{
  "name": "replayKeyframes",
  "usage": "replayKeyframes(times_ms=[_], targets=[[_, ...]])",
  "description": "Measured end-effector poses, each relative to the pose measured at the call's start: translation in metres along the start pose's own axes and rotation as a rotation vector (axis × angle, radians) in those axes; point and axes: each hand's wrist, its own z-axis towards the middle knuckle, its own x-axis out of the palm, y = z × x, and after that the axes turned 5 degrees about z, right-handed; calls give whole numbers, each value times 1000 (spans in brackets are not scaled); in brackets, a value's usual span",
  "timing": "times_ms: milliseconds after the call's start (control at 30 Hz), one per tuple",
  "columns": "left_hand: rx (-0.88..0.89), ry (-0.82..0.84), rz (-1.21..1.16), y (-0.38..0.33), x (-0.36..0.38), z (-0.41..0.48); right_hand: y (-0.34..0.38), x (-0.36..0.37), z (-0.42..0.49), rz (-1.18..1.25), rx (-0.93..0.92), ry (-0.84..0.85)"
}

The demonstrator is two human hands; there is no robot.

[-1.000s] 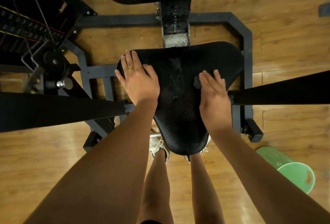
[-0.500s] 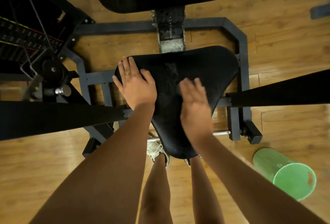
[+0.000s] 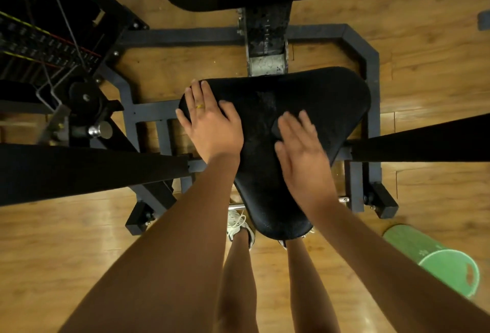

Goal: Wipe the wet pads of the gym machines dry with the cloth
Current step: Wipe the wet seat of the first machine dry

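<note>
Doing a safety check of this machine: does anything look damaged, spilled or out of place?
The metal post behind the seat pad looks scuffed, its paint speckled and worn pale at the lower end. A streak of droplets runs down the pad's middle, beside the right hand on the cloth. Nothing else stands out.

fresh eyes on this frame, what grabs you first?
The black triangular seat pad sits dead centre, seen from above, with both hands flat on it. The left hand is on its left corner, and the right hand presses a dark cloth near the middle. A speckled sheen, likely water, shows between the hands. A green bucket stands out on the wooden floor at lower right.
</note>
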Motion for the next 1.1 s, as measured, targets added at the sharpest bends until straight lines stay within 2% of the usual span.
replayKeyframes(times_ms=[133, 400, 467, 600, 667, 900, 967, 1100], targets=[[-4, -2, 4, 0, 1, -1, 7, 7, -60, -85, -130, 65], [3, 0, 14, 0, 0, 0, 2, 20, 90, -42, -1, -52], [10, 9, 10, 1, -1, 0, 2, 19, 71, -63, -14, -41], [-3, 13, 7, -1, -2, 1, -2, 4, -23, -42, -86, 31], [-5, 6, 12, -2, -1, 1, -8, 1, -31, -32, -118, 40], [-3, 6, 2, 1, -1, 0, 17, 30, 104, -48, -78, -3], [4, 19, -3, 1, -1, 1, 17, 29, 87, -54, -92, 4], [4, 12, -11, 1, -3, 1, 6, 12, -23, -70, -204, 95]])
